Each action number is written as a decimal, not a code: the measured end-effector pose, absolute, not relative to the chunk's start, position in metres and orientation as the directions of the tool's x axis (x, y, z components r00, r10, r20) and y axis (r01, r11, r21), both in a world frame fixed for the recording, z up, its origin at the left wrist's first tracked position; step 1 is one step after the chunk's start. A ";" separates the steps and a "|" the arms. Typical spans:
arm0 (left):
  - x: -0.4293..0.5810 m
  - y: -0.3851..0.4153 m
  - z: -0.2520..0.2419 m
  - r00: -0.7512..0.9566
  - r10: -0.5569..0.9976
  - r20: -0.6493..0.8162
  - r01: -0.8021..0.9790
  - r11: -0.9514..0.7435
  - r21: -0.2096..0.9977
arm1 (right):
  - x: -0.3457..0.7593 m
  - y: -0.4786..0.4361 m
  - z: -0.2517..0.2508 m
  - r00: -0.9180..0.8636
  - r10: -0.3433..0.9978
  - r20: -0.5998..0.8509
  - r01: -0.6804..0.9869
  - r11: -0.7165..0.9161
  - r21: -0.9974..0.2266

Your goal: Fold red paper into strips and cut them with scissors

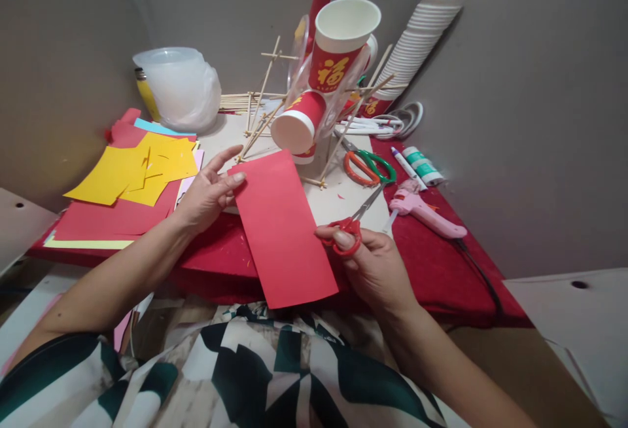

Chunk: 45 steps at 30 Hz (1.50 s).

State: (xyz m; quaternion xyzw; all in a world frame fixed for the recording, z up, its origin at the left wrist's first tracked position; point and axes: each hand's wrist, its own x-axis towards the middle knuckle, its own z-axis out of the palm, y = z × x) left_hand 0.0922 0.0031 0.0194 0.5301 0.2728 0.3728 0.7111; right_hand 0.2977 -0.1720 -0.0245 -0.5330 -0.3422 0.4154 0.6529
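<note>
A long red paper sheet (282, 231) is held out over the table's front edge. My left hand (209, 192) pinches its upper left corner, fingers partly stretched. My right hand (375, 264) grips small red-handled scissors (354, 222), thumb through a loop, blades pointing up and right, and touches the sheet's right edge. Behind the sheet stands a model of wooden sticks (265, 107) carrying red and white paper cups (338, 42).
Yellow and red paper sheets (137, 169) lie at left on the red-covered table (441, 271). Orange-and-green scissors (367, 166), a pink glue gun (424, 209), a glue stick (422, 166), a cup stack (426, 29) and a bagged container (179, 88) surround the model.
</note>
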 end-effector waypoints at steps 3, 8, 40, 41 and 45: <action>0.089 0.008 0.020 0.542 0.838 0.053 -0.254 0.104 0.962 | 0.302 -0.174 -0.026 0.449 0.894 0.007 -0.168 0.092 -0.982; 0.089 0.008 0.016 0.553 0.828 0.094 -0.166 0.000 0.986 | 0.310 -0.178 -0.028 0.492 0.871 0.010 -0.138 0.089 -0.986; 0.085 0.003 0.019 0.635 0.772 -0.012 -0.030 0.041 0.999 | 0.334 -0.180 -0.025 0.602 0.783 0.158 -0.084 0.259 -0.962; 0.086 0.003 0.019 0.611 0.791 -0.004 -0.040 0.036 0.999 | 0.338 -0.181 -0.025 0.627 0.754 0.196 -0.046 0.287 -0.957; 0.088 0.002 0.020 0.546 0.838 0.009 -0.109 0.061 0.992 | 0.347 -0.186 -0.024 0.680 0.682 0.269 0.034 0.337 -0.941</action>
